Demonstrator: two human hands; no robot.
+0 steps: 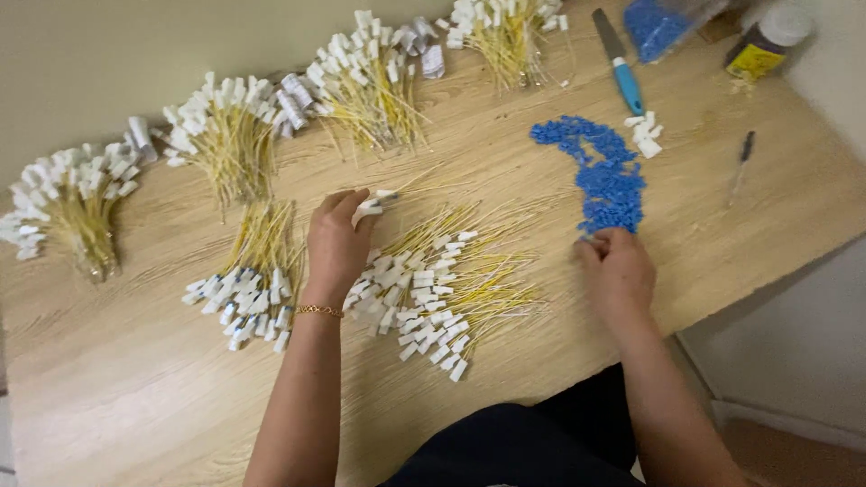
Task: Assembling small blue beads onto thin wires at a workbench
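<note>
At nine o'clock on the pale wooden tabletop point(135, 388) lies a tied bundle of thin yellow cables with white plastic ends point(68, 198). Three more such bundles fan toward twelve o'clock point(225, 135) point(365, 86) point(505, 32). These look finished, judging by how they are gathered. A smaller flat batch of the same cables point(253, 280) lies at eight o'clock of the left hand point(336, 248). That hand pinches one white-ended yellow cable point(374, 206) between thumb and fingertips. Between the hands sprawls a loose heap of yellow cables with white ends point(442, 289), seemingly not yet worked through. The right hand point(618, 271) has its fingertips pressed together at the six-o'clock edge of a scatter of small blue plastic caps point(600, 176); whether it holds one I cannot tell. A blue-handled knife point(621, 68) lies at one o'clock.
</note>
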